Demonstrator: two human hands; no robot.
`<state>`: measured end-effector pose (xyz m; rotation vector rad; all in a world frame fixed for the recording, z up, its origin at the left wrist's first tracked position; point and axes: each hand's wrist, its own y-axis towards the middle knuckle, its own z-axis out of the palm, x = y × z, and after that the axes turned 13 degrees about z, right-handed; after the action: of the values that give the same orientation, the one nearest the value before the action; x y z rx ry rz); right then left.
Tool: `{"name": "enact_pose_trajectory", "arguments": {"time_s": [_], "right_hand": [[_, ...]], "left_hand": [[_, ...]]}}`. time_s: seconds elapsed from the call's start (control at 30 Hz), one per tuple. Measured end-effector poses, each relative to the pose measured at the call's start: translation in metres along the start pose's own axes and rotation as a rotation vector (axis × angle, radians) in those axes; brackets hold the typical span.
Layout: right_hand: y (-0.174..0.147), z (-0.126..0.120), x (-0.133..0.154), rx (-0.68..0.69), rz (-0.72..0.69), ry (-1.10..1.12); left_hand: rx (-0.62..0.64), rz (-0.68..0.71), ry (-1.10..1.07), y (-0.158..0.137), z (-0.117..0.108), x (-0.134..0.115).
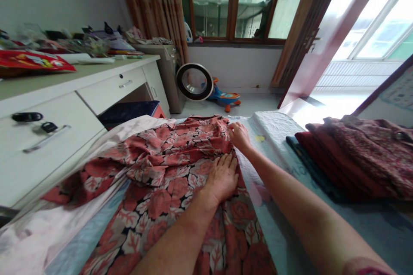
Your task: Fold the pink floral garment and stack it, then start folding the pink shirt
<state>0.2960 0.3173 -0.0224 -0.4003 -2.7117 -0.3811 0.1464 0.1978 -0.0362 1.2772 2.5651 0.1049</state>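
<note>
A red floral garment [171,193] with grey leaves and black patches lies spread on the bed, one sleeve [106,165] stretching out to the left. My left hand [223,177] rests flat on the cloth near its right edge, fingers extended. Farther up, my right hand [239,134] has its fingers bent together at the garment's upper right edge, pinching the fabric there. The cloth around the upper part is bunched in folds, while the lower part lies flatter.
Folded dark red and patterned clothes [358,159] are stacked on the bed's right. White drawers [41,137] run along the left. Beyond the bed stand a washing machine with its round door [195,81] swung out and a blue-orange ride-on toy [226,96].
</note>
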Motion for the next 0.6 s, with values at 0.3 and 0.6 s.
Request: {"name": "enact_pose_trajectory", "arguments": {"time_s": [0.3, 0.6], "right_hand": [[-0.014, 0.012, -0.012, 0.232, -0.151, -0.149], [-0.044, -0.004, -0.007, 0.135, -0.116, -0.063]], "left_hand": [[-0.049, 0.073, -0.025, -0.004, -0.007, 0.004], [-0.108, 0.007, 0.021, -0.009, -0.019, 0.009]]}}
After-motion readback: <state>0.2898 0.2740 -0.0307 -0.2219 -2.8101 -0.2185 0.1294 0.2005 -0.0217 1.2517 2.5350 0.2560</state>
